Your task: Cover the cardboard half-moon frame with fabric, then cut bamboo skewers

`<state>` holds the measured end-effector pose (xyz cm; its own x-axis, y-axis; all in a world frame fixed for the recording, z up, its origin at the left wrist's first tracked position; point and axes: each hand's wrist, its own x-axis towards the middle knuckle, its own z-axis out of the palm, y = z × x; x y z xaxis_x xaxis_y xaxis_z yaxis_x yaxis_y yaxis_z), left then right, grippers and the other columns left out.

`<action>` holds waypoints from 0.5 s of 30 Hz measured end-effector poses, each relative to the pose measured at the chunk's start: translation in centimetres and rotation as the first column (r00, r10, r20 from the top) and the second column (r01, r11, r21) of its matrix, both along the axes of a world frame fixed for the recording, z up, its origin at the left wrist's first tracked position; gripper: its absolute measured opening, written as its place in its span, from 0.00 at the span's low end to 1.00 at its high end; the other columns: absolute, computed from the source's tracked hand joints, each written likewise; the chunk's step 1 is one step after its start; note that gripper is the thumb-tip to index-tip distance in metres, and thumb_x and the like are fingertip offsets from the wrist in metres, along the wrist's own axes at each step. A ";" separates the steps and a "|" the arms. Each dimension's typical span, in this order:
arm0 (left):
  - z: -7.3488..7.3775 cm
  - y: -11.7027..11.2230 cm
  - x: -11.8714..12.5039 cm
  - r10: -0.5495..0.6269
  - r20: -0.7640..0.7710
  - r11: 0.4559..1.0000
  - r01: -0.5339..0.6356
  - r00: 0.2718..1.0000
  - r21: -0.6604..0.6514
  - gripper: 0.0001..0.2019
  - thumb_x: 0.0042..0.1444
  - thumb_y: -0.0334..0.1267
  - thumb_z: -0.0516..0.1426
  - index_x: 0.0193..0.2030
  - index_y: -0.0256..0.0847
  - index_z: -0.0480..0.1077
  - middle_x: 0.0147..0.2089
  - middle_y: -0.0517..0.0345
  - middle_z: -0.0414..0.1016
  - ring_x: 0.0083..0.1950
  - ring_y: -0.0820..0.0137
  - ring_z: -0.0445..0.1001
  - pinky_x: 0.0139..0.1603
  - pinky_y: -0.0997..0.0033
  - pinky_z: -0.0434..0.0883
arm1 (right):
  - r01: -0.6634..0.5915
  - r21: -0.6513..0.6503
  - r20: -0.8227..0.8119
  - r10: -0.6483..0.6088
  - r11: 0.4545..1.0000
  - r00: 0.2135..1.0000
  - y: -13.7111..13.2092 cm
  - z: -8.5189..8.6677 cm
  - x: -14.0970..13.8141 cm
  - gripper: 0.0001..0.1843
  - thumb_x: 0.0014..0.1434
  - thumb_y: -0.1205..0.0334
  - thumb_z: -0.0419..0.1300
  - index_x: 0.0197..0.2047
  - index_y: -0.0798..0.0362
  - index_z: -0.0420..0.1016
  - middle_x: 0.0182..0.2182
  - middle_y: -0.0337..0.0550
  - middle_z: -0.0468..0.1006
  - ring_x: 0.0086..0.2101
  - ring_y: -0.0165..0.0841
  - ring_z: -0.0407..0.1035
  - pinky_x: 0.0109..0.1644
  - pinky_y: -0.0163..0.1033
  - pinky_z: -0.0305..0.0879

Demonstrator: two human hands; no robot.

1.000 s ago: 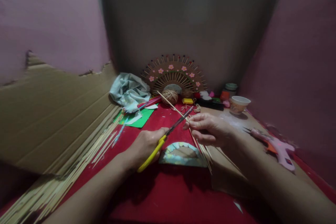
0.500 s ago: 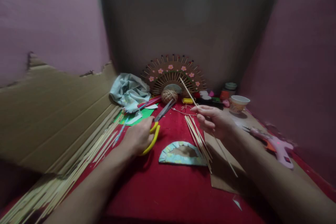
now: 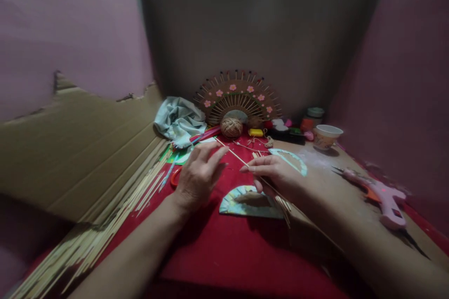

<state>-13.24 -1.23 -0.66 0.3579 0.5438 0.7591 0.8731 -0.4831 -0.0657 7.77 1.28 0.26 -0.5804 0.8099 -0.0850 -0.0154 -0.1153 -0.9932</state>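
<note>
My right hand point(image 3: 271, 170) pinches a thin bamboo stick point(image 3: 234, 155), which slants up to the left. Close to the stick's upper end is my left hand point(image 3: 201, 173), its fingers loosely bent and apart, with nothing visible in them. Below the hands lies a half-ring piece point(image 3: 233, 203) covered in pale blue patterned cloth. More cut sticks point(image 3: 283, 205) lie under my right hand, partly hidden by it. A second cloth-covered arch point(image 3: 298, 163) is just beyond my right wrist. A red-orange handle loop point(image 3: 174, 177) shows beside my left hand.
At the back stand a flowered stick fan point(image 3: 238, 88) and a ball of twine point(image 3: 231, 127). Crumpled cloth point(image 3: 178, 119) and long sticks point(image 3: 101, 233) lie left. A paper cup point(image 3: 326, 138) and a pink glue gun point(image 3: 382, 196) sit right. Cardboard point(image 3: 105, 149) leans along the left wall.
The yellow-handled scissors have left my left hand and are out of sight. My left hand has moved right, towards the stick. My right hand has lowered, tilting the stick further left.
</note>
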 end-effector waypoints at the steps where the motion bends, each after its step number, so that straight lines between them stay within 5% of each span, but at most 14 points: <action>1: 0.0 -0.1 0.3 -0.043 -0.021 0.999 0.043 0.999 0.018 0.16 0.59 0.36 0.53 0.55 0.40 0.64 0.54 0.47 0.66 0.56 0.60 0.62 0.57 0.56 0.62 | -0.012 -0.007 -0.002 0.012 1.000 1.000 -0.2 0.0 -0.1 0.15 0.50 0.59 0.60 0.38 0.61 0.76 0.12 0.37 0.71 0.08 0.21 0.54 0.11 0.28 0.41; 6: -0.1 -0.1 0.5 -0.101 -0.046 0.994 0.102 0.994 0.027 0.12 0.59 0.39 0.54 0.49 0.39 0.67 0.52 0.49 0.70 0.57 0.60 0.63 0.58 0.57 0.60 | -0.081 -0.087 -0.085 0.073 0.993 0.994 -1.0 -0.1 -0.6 0.13 0.50 0.60 0.60 0.37 0.60 0.76 0.12 0.34 0.68 0.09 0.20 0.52 0.12 0.29 0.43; 15: -0.2 0.1 0.3 -0.041 -0.088 0.999 0.043 0.995 0.018 0.09 0.60 0.40 0.51 0.36 0.37 0.67 0.35 0.52 0.71 0.39 0.64 0.66 0.45 0.62 0.63 | -0.114 -0.187 -0.248 0.066 0.976 0.967 -1.8 -0.8 -1.6 0.12 0.50 0.66 0.59 0.38 0.61 0.76 0.09 0.32 0.64 0.08 0.20 0.48 0.13 0.29 0.41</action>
